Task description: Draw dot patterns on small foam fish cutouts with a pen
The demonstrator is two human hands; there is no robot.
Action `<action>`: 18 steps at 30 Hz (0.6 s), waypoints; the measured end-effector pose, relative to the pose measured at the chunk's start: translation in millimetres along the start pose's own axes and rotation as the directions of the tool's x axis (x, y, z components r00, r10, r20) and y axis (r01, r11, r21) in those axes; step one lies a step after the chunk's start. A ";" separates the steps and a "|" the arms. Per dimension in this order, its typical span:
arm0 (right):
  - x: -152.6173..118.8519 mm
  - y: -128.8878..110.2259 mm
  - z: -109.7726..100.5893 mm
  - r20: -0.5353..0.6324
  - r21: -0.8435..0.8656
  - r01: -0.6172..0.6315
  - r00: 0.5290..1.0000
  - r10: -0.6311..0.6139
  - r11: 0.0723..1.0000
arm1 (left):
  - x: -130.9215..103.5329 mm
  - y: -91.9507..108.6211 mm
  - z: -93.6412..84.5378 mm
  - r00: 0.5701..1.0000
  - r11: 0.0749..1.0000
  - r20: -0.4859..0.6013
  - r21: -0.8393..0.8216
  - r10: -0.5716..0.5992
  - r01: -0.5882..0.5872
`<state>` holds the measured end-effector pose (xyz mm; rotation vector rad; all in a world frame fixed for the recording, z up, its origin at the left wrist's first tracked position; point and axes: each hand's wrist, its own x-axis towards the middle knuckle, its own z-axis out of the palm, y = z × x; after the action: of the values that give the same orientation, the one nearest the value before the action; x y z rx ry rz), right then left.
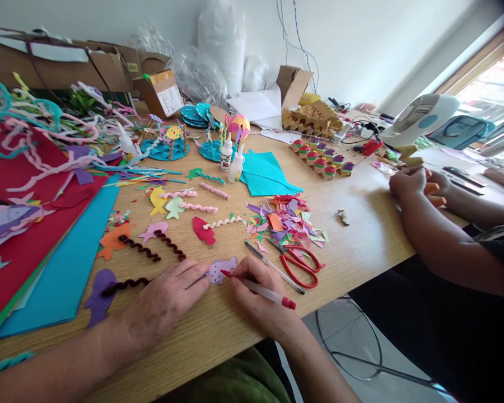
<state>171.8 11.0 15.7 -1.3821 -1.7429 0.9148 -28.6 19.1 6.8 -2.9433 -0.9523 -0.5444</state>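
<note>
A small lilac paper fish (222, 271) with dark dots lies on the table between my hands. My left hand (168, 299) rests flat, fingers stretched, its fingertips at the fish's left edge. In my right hand (262, 294) is a red felt-tip pen (273, 294), gripped with its tip on the fish. To the left lie a purple paper fish (101, 296) with a dark brown twisted pipe cleaner (128, 285) and an orange paper fish (113, 240). Just beyond is a red paper fish (204, 230). Red-handled scissors (300, 266) and a ballpoint pen (275, 267) lie beside my right hand.
Paper scraps (289, 218) are heaped beyond the scissors. Glue bottles (236, 167), turquoise sheets (264, 173) and a painted egg carton (321, 158) stand farther back. Coloured sheets (54, 280) and pipe cleaners (46, 120) cover the left. Another person's hands (409, 184) are at the right.
</note>
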 end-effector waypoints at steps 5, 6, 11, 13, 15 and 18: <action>-0.2 4.4 1.8 -0.004 -0.031 0.028 1.000 -0.028 0.999 | -2.9 -2.4 3.3 1.000 1.000 -0.015 -0.024 0.014 -0.014; -0.1 4.9 1.9 -0.005 -0.030 0.033 0.999 -0.033 0.999 | -3.4 -2.8 4.1 1.000 1.000 -0.025 -0.014 0.019 -0.019; -0.2 5.4 2.4 -0.017 -0.030 0.045 0.999 -0.045 0.999 | -3.1 -2.7 4.1 0.997 0.998 -0.059 0.030 0.054 -0.053; -0.5 4.8 2.1 -0.019 -0.038 0.045 0.999 -0.046 0.998 | -1.8 -1.8 2.7 0.997 0.997 -0.062 0.056 0.056 -0.053; -0.8 3.9 1.4 -0.017 -0.042 0.046 0.999 -0.046 0.998 | -0.6 -0.9 1.4 0.996 0.995 -0.068 0.091 0.055 -0.049; -0.9 2.2 0.1 -0.017 -0.038 0.056 0.998 -0.057 0.998 | 0.6 0.1 0.5 0.996 0.991 -0.064 0.121 0.058 -0.050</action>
<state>172.9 10.5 13.7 -1.3538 -1.7847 0.8401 -28.0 19.4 6.6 -2.8168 -0.8644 -0.5603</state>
